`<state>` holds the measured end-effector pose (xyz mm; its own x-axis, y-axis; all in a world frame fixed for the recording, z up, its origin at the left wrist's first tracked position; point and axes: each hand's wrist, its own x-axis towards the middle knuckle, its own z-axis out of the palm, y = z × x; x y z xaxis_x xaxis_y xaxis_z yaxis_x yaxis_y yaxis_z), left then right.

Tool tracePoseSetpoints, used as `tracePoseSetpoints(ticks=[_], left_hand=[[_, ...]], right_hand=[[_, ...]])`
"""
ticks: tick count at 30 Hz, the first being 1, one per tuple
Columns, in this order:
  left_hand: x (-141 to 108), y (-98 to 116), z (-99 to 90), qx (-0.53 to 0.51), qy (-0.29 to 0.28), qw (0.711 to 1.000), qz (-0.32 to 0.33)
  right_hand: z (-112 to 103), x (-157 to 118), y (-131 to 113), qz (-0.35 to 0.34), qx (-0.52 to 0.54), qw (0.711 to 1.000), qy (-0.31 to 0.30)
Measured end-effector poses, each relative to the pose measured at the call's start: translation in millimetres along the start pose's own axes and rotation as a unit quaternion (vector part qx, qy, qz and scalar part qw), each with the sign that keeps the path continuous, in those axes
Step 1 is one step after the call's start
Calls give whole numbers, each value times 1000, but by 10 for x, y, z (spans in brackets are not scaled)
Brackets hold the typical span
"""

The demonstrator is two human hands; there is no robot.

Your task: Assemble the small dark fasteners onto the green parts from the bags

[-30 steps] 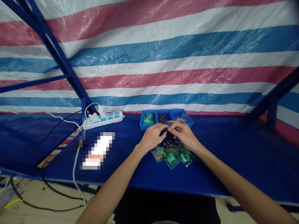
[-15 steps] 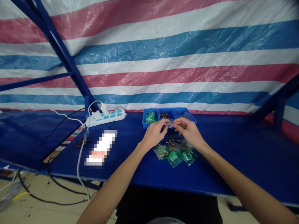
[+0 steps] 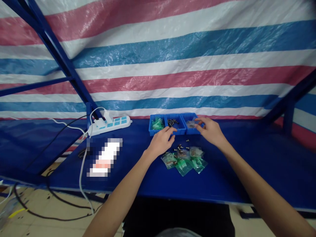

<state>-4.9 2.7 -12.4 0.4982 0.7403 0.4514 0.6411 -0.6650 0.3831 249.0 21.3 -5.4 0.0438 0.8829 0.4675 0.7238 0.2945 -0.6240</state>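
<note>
My left hand [image 3: 161, 141] hovers by the front edge of the middle blue bin [image 3: 181, 131], which holds small dark screws [image 3: 172, 122]. Its thumb and fingers are apart with nothing between them. At the right blue bin [image 3: 189, 116], my right hand [image 3: 209, 131] reaches over the right side, thumb and index finger parted. Just beside those fingertips, a small clear plastic bag [image 3: 191, 124] lies in that bin. Nearer me on the table are several small bags, some clear with metal pieces [image 3: 196, 151], others green [image 3: 184, 167]. A few loose screws [image 3: 179, 147] lie behind them.
The left blue bin [image 3: 151, 126] contains green bags [image 3: 157, 124]. A white power strip [image 3: 116, 124] with plugs and cables sits at the back left of the blue table [image 3: 138, 177]. A blurred white item [image 3: 106, 158] lies nearer. Striped sheeting [image 3: 172, 79] hangs behind.
My hands have separated. The small clear bag between them has left my left hand; my right hand has moved right, to the right bin. The left hand stayed near the bins.
</note>
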Motion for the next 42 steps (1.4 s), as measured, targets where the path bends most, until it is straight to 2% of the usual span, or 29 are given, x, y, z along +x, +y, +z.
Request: tracePoseSetpoints(ticks=[3,7,9,12,18,23,28,34,42], left_hand=[[-2,-5,5,20,-25,999,3],[0,10,-3,30,-42,999,0],[1,15,-4,31,-45,998,-3],[1,10,1,30,-42,999,-1],[2,-6,2,30,-38,999,3],[10,-1,4,37,-43,998,11],[10,9,22,34,-58,998,12],[13,10,53,35,-58,998,9],[7,10,78,8,-3,1000,18]], right_hand=[[-62,-32,-78,-29,-13,995,-93],[-40,-97,-138,-62,-74,962,-256],[22,-121,-115,-68,-104,948,-294],[137,-154,-73,-54,-116,941,-312],[258,-225,-127,-49,-154,940,-299],[276,-264,-206,-77,-169,949,-253],[353,-277,-242,-96,-93,973,-187],[417,-313,-345,-83,30,989,-117],[415,-376,-465,-92,102,983,-120]])
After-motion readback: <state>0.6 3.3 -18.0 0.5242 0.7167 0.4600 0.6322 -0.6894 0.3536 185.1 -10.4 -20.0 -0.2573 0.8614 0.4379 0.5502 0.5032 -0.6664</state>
